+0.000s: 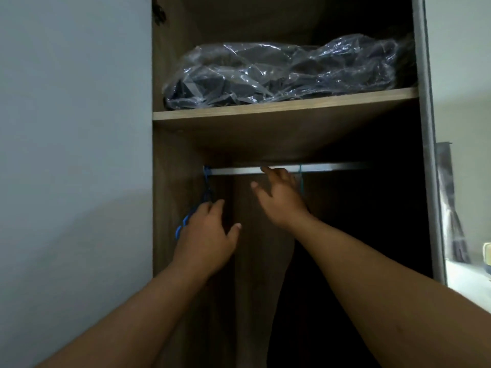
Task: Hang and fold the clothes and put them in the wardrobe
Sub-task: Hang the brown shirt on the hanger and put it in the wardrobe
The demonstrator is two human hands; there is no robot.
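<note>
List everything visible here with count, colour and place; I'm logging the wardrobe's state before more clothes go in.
wardrobe: one, brown wood, open, centre
shelf: one, light wood, above the rail
plastic bag: one, clear, holding dark fabric, on the shelf
rail: one, silver, under the shelf
hangers: at least two, blue, on the rail
wall: grey, left
left hand: at the left hanger, grip unclear
right hand: fingers spread, by the rail

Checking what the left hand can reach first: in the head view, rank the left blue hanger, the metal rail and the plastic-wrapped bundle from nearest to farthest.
From the left hand:
1. Left blue hanger, at its fingertips.
2. Metal rail, above it.
3. Plastic-wrapped bundle, up on the shelf.
</note>
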